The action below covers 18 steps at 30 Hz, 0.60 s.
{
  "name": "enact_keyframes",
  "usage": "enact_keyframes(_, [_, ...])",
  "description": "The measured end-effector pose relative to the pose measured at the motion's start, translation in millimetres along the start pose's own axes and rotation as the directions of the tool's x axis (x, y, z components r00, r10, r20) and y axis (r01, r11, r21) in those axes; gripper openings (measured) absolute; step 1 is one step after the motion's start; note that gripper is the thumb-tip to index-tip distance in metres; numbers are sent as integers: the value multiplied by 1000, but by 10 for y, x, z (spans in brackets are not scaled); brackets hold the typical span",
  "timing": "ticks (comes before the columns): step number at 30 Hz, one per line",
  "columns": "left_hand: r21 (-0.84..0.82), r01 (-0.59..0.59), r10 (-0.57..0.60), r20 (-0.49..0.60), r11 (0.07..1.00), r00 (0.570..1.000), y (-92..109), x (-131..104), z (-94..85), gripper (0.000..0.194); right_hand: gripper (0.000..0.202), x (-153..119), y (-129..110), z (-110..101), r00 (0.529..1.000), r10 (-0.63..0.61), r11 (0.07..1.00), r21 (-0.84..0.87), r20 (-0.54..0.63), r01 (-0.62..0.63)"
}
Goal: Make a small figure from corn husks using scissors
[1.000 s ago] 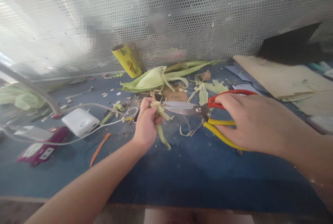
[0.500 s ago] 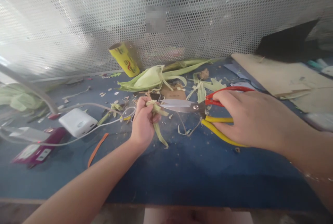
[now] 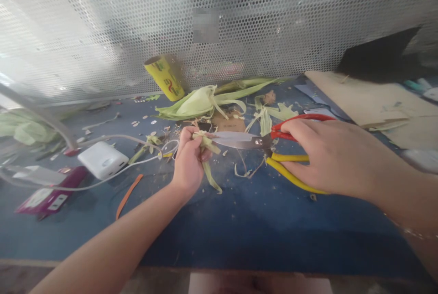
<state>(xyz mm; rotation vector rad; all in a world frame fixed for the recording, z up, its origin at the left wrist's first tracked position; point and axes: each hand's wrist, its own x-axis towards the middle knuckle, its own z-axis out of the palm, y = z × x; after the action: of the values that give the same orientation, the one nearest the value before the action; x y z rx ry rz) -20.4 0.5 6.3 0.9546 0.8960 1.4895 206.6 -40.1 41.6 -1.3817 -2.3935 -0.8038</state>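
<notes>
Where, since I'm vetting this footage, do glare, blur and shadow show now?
Head view: glare whitens the perforated panel at upper left; same view: pale husks at far left look blurred, the scissors crisper; head view: the table darkens toward its near edge.

Single head-worn view, forward and down, close above left hand (image 3: 188,162) and right hand (image 3: 335,157), toward a perforated panel (image 3: 260,20).

Left hand (image 3: 189,162) pinching corn husk (image 3: 209,144), right hand (image 3: 326,159) holding red and yellow scissors (image 3: 260,142), tip by the husk, big leaf bundle (image 3: 196,104) at left hand's twelve o'clock, white box (image 3: 102,160) at nine
</notes>
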Motion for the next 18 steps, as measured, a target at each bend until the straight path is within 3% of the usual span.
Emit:
enact_keyframes(11, [-2, 51, -51, 68, 999, 996, -21, -31, -9, 12, 43, 9, -28, 16, 999, 35, 999, -6, 1, -35])
enact_keyframes(18, [-29, 86, -84, 61, 996, 995, -5, -78, 45, 12, 28, -8, -111, -21, 997, 19, 999, -45, -71, -22])
